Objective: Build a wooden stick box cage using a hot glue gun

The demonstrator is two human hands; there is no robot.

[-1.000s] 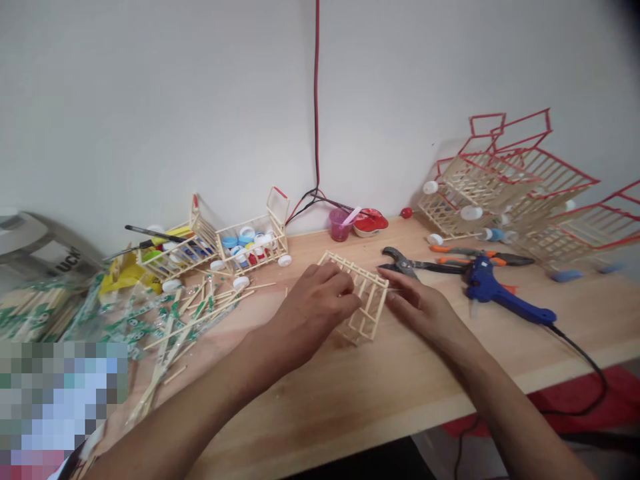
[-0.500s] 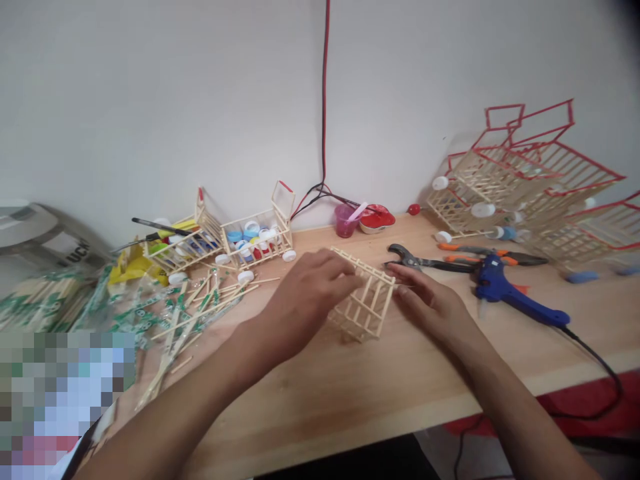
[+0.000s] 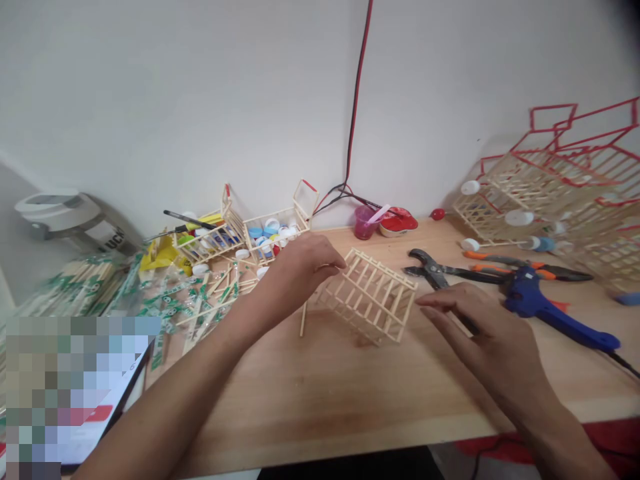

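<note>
A small cage-like frame of wooden sticks (image 3: 370,297) rests tilted on the wooden table (image 3: 350,393). My left hand (image 3: 295,267) is closed on its upper left edge, fingers pinching the sticks. My right hand (image 3: 480,327) hovers just right of the frame with fingers stretched out and nothing in it, a small gap from the frame. Black pliers (image 3: 435,270) lie just behind my right hand, and a blue glue gun (image 3: 545,303) lies to its right.
Loose sticks and green-printed wrappers (image 3: 190,300) litter the left. Two small stick carts with bottle caps (image 3: 250,230) stand at the back. Larger red-trimmed stick carts (image 3: 550,187) sit at the right. A pink cup (image 3: 365,223), red lid and red-black cable are by the wall.
My right hand has let go of the frame and drawn back to the right. My left hand has tilted the frame up by its left edge. The view has shifted left.
</note>
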